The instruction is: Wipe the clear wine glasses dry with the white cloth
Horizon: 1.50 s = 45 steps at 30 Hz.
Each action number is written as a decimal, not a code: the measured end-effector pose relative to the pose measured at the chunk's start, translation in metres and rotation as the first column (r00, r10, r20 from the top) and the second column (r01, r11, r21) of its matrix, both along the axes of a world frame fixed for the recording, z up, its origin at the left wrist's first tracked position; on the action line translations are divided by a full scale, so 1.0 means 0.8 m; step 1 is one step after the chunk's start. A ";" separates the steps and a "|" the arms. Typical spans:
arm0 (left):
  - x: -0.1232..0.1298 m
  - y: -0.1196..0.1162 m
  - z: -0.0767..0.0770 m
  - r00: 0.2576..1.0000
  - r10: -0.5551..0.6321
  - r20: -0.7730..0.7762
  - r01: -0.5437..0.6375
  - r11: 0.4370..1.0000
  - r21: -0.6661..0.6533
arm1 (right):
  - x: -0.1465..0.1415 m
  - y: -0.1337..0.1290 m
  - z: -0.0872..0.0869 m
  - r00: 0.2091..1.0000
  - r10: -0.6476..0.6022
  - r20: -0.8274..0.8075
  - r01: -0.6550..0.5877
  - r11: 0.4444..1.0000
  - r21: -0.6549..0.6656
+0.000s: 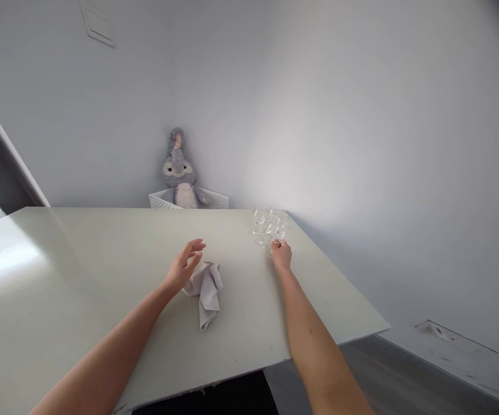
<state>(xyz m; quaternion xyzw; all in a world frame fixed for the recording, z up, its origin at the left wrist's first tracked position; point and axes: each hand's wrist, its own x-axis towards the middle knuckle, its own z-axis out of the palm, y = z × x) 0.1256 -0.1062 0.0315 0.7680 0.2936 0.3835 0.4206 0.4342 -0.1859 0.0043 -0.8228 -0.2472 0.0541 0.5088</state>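
Finding the right hand [282,253] gripping one clear cup [270,253] and the left hand [187,265] open by the cloth [208,288], we advise against knocking neighbouring cups [269,225].

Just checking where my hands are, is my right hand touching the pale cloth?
Apart. The head view shows a wide strip of white tabletop between the right hand and the pale cloth.

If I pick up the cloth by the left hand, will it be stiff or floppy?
The cloth will probably be floppy, because it bends in soft, loose folds near the left hand. It looks thin along its edges, so it's likely light. It probably won't roll, since it's crumpled and uneven.
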 end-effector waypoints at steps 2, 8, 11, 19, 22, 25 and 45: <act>-0.009 0.008 0.002 0.997 -0.080 -0.012 0.077 0.987 -0.139 | -0.002 -0.001 -0.001 1.000 0.000 -0.003 0.000 1.000 -0.009; -0.033 0.027 0.005 0.939 -0.342 -0.047 0.298 0.872 -0.389 | -0.018 -0.030 0.011 0.997 -0.029 -0.074 0.027 0.999 -0.033; -0.030 0.027 -0.002 0.916 -0.383 -0.119 0.324 0.882 -0.343 | -0.051 -0.057 0.026 0.997 0.017 -0.070 -0.018 1.000 -0.007; -0.002 0.002 -0.021 0.893 -0.249 -0.374 0.257 0.966 -0.030 | -0.231 -0.105 0.031 0.748 0.637 0.186 -0.609 0.770 -0.191; 0.001 -0.005 -0.018 0.884 -0.280 -0.375 0.282 0.958 -0.052 | -0.257 -0.100 0.026 0.726 0.645 0.237 -0.567 0.758 -0.323; -0.001 -0.007 -0.013 0.899 -0.338 -0.279 0.303 0.939 -0.162 | -0.250 -0.093 0.028 0.748 0.651 0.130 -0.618 0.755 -0.221; 0.000 -0.019 0.008 0.939 -0.195 0.282 0.328 0.755 -0.568 | -0.159 -0.127 0.119 0.462 0.709 -0.533 -0.629 0.685 0.368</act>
